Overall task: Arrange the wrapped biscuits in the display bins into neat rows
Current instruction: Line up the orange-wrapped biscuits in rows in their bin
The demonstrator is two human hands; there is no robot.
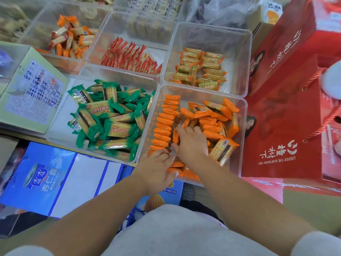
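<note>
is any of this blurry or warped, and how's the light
Head view: the far bins along the top edge are soft; the green biscuit packs and orange biscuit packs are sharp; bin rims bow from the wide lens; light is even, no hard shadows.

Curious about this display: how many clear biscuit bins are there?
5 clearly: orange bin nearest, green bin left of it, gold bin, red bin and mixed bin behind. More at the back are cropped.
</note>
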